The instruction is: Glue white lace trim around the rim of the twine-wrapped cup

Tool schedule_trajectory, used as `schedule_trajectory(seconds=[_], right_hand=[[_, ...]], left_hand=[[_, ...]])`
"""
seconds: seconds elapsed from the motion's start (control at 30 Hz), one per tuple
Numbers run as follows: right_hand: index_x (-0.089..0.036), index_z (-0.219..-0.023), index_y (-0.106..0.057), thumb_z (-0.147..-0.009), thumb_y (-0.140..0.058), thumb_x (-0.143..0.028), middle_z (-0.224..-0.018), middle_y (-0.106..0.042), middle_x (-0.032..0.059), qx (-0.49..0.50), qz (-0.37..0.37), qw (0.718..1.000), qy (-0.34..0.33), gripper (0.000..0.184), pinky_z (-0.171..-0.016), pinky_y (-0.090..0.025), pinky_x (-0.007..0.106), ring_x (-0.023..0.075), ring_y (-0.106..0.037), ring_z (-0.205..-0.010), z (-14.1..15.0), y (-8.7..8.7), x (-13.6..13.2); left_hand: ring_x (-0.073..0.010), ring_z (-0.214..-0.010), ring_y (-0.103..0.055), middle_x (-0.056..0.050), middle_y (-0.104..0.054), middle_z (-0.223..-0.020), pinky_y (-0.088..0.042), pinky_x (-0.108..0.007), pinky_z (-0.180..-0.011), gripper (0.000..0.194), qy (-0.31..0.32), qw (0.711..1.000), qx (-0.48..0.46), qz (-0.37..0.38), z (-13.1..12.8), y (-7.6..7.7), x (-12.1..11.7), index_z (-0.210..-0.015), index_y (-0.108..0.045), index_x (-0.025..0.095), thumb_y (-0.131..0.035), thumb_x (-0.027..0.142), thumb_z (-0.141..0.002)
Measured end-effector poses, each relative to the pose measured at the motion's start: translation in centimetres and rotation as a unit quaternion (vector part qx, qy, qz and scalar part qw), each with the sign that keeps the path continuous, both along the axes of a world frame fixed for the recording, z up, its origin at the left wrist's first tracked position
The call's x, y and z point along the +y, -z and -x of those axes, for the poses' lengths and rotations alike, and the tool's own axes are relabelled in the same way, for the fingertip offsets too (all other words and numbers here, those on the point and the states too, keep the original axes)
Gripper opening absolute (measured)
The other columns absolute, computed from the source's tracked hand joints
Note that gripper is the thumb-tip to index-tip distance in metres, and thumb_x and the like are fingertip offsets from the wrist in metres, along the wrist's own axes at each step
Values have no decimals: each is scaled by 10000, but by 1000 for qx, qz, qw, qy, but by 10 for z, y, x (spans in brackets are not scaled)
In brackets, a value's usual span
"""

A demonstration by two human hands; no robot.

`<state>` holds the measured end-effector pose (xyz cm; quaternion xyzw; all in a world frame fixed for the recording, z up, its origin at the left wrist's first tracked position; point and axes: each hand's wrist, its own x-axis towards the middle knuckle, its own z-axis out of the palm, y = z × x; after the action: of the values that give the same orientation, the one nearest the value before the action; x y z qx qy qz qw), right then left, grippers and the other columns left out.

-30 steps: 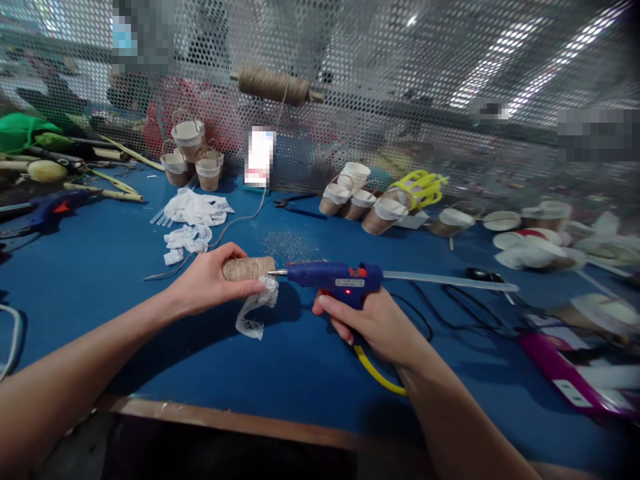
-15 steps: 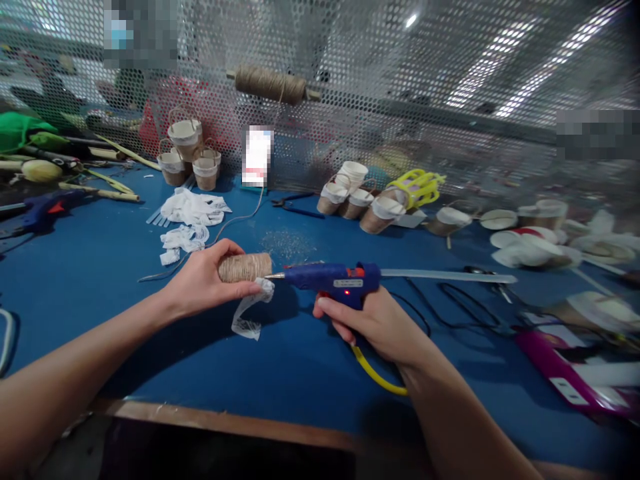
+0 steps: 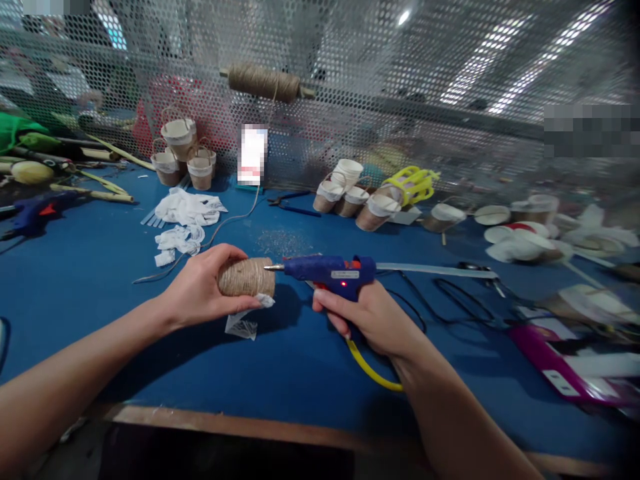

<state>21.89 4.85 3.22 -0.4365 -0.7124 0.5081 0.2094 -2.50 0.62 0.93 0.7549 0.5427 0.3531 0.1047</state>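
My left hand [image 3: 200, 287] is wrapped round a twine-covered cup [image 3: 246, 277] lying on its side above the table, its rim end turned right. Under my thumb a white lace strip [image 3: 243, 325] is pressed to the cup's lower edge, and its loose end hangs down. In my right hand [image 3: 357, 310] is a blue glue gun [image 3: 325, 269], gripped by its handle with a red light lit. Its metal nozzle meets the twine near the cup's right end. A long clear glue stick [image 3: 435, 269] juts from the back, and a yellow cable [image 3: 373, 370] hangs below.
Lace scraps [image 3: 187, 207] lie at left, near finished twine cups [image 3: 181, 139]. More cups [image 3: 377, 212] stand at the back with pliers [image 3: 295, 205]. A twine spool [image 3: 264, 83] hangs on the mesh wall. Another glue gun [image 3: 35, 212] lies far left, a purple power strip [image 3: 560, 377] right.
The cup has turned in my left hand, showing more of its twine side, and less lace hangs down. The glue gun's nozzle has shifted slightly up along the rim end.
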Motion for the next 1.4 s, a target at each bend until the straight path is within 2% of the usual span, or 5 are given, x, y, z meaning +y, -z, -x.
schedule_trajectory(seconds=[0.27, 0.73, 1.03, 1.2, 1.4], right_hand=[[-142, -703, -588, -775, -581, -415, -395, -428, -68, 30, 2, 999, 16, 282, -376, -339, 193, 55, -381, -349, -3, 0, -1], [-181, -610, -506, -752, -585, -434, -406, -443, -56, -22, -36, 998, 40, 300, -368, -375, 204, 64, -405, -350, -2, -5, -5], [-159, -638, -555, -764, -581, -437, -402, -443, -56, -18, -38, 999, 18, 307, -388, -372, 205, 62, -409, -352, -4, -5, -4], [-137, -757, -600, -770, -571, -436, -397, -426, -71, -6, -27, 1000, 8, 301, -387, -350, 205, 63, -392, -352, 1, -6, -4], [-133, -709, -621, -770, -569, -437, -395, -425, -62, -19, -20, 1000, 3, 314, -391, -350, 204, 62, -391, -357, -1, -5, -3]], left_hand=[[-181, -755, -598, -58, -621, -871, -481, -309, -664, 474, -6, 1000, -4, -17, 2, 1, 1, -951, -512, 170, -675, 485, -637], [-187, -790, -591, -71, -618, -903, -476, -327, -690, 474, -5, 1000, 2, -1, 5, 1, 3, -964, -506, 166, -666, 484, -650], [-195, -785, -592, -69, -622, -896, -472, -329, -679, 478, -12, 1000, 8, 1, 5, 1, 4, -964, -511, 162, -664, 486, -647], [-197, -804, -595, -72, -625, -909, -475, -325, -696, 481, 3, 1000, 12, 0, 3, -1, 2, -966, -514, 162, -663, 491, -649], [-182, -773, -588, -61, -624, -885, -472, -315, -676, 473, -3, 1000, -7, 11, 4, -1, 1, -954, -516, 163, -668, 488, -646]])
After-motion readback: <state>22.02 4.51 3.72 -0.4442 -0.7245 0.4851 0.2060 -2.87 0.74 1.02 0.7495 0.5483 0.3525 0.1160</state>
